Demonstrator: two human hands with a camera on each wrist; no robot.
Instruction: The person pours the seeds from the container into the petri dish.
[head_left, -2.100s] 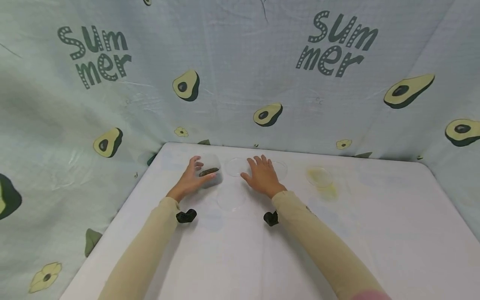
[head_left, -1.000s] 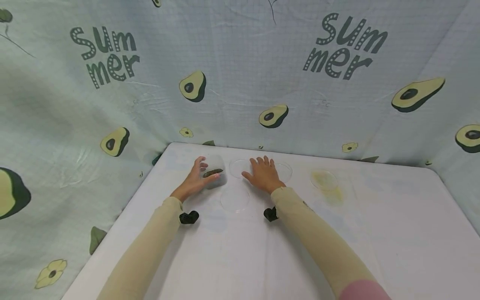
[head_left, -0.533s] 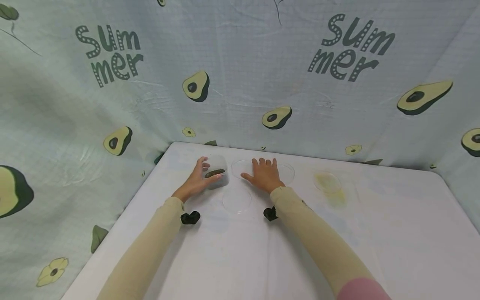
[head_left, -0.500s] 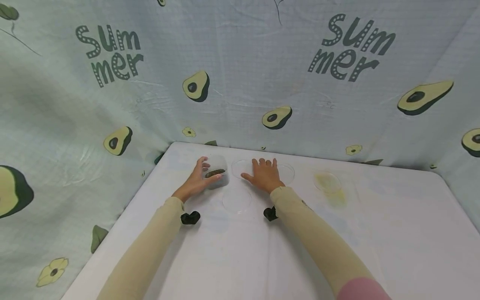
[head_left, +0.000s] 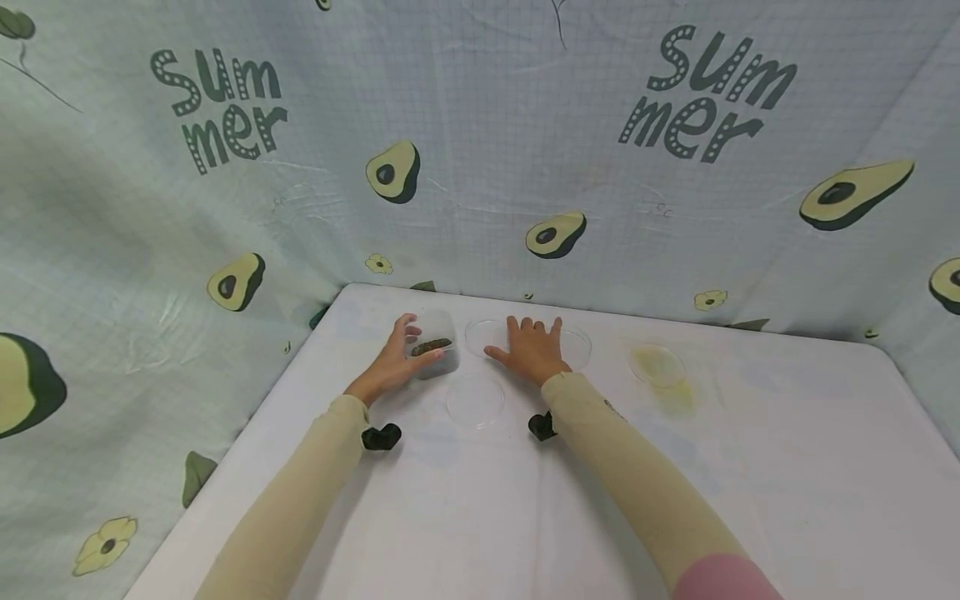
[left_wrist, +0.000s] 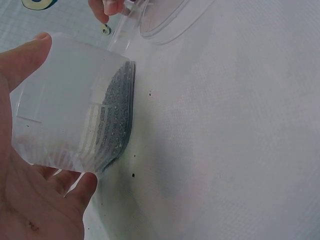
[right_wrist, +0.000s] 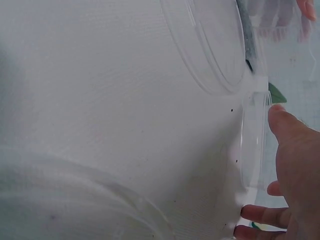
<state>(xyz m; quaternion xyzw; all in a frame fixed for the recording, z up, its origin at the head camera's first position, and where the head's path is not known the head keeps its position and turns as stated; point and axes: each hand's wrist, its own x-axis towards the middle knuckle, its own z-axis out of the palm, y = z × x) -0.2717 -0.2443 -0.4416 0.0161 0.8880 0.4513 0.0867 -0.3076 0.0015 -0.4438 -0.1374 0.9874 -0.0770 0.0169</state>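
Clear plastic container (head_left: pixel 432 322) sits toward the table's far edge, 9 o'clock of the right hand (head_left: pixel 532 350). Dark grainy fill (left_wrist: pixel 115 112) inside, low down. Can't tell if base is flat on the table (head_left: pixel 465 517). Left hand (head_left: pixel 392 360) holds it, thumb one side, fingers the other.

Handling, best guess: thin-walled, light, some weight low from the fill; walls smooth, could flex or slip. Take opposite side walls, squeeze gently, keep upright; loose grains would spill if tipped.

Near dish (head_left: pixel 480 337), clear and round, lies at 3 o'clock of the container. Right hand is wide, thumb and fingers spread about the dish's edge; contact not certain. Dish looks light, stiff, slick, maybe brittle: grip by the rim.

Front dish (head_left: pixel 476 404) at 5 o'clock of the container. Side dish (head_left: pixel 577 348) at 3 o'clock of the right hand, just beside it. Far dish (head_left: pixel 651 365) same direction, well apart, by a yellow patch (head_left: pixel 677 397). Avocado-print backdrop (head_left: pixel 480 125) at 12 o'clock.
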